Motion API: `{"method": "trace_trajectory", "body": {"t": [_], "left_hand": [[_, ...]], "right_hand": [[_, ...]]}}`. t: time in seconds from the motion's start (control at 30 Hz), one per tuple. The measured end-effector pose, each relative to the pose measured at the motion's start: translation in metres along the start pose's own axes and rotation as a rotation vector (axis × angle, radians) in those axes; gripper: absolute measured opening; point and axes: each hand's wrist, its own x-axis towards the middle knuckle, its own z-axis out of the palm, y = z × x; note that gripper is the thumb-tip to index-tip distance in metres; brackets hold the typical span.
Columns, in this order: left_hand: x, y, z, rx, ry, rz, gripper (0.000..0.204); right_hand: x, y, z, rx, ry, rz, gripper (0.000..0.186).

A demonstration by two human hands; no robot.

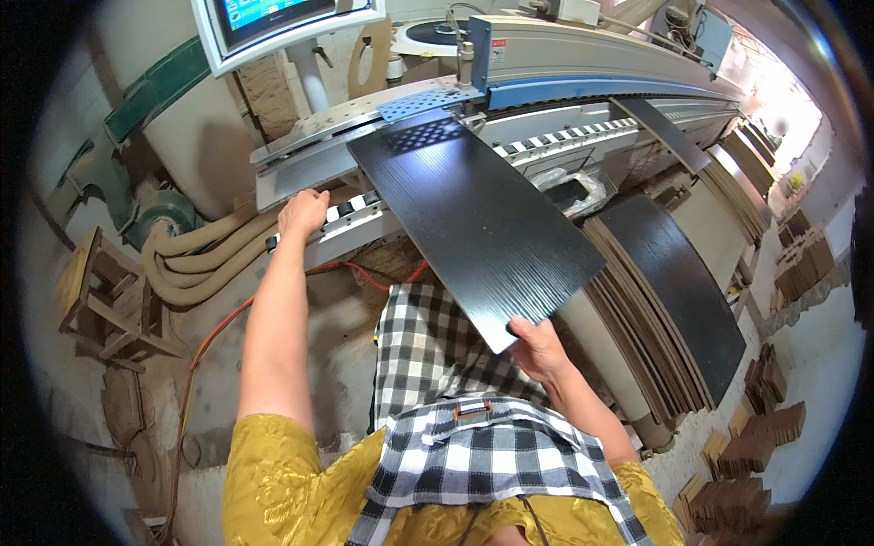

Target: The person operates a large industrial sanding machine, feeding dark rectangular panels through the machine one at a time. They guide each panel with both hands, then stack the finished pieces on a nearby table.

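A long black wood-grain board [473, 227] lies slanting from the machine's infeed, by a blue perforated plate [428, 102], toward my body. My right hand [537, 350] grips its near corner, thumb on top. My left hand [304, 215] is left of the board at the white rail with black rollers [358, 207], fingers curled; what they hold, if anything, is hidden. Behind the left hand is a bare metal ledge [282, 178].
A long edge-banding machine [601, 64] with a screen [273, 14] runs across the back. Stacked boards [674, 300] stand at right, another board [660, 132] lies on the machine farther along. Thick hoses [187, 268], an orange cable [209, 341] and a wooden stool [109, 291] are at left.
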Motion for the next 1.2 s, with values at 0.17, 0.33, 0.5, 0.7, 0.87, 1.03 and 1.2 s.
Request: {"method": "trace_trajectory", "body": {"t": [0.17, 0.33, 0.5, 0.7, 0.87, 1.03, 1.2], "left_hand": [[-0.004, 0.000, -0.001, -0.006, 0.025, 0.000, 0.043], [-0.007, 0.002, -0.003, -0.003, 0.022, -0.007, 0.043], [-0.008, 0.005, -0.005, 0.036, -0.001, -0.010, 0.044], [-0.012, 0.007, -0.007, 0.033, 0.009, 0.011, 0.045], [-0.014, 0.011, -0.008, 0.038, 0.004, -0.002, 0.045], [-0.017, 0.011, -0.009, 0.048, 0.013, 0.003, 0.045], [-0.017, 0.007, -0.009, 0.038, 0.020, 0.020, 0.045]], "right_hand": [[0.030, 0.007, 0.026, -0.142, -0.367, 0.239, 0.044], [0.038, 0.022, 0.032, -0.298, -0.341, 0.148, 0.030], [0.039, 0.028, 0.032, -0.391, -0.342, 0.033, 0.025], [0.036, 0.033, 0.020, -0.445, -0.294, -0.051, 0.018], [0.035, 0.033, 0.009, -0.432, -0.269, -0.060, 0.016], [0.032, 0.023, 0.001, -0.443, -0.271, -0.096, 0.020], [0.029, 0.014, -0.010, -0.414, -0.224, -0.099, 0.027]]}}
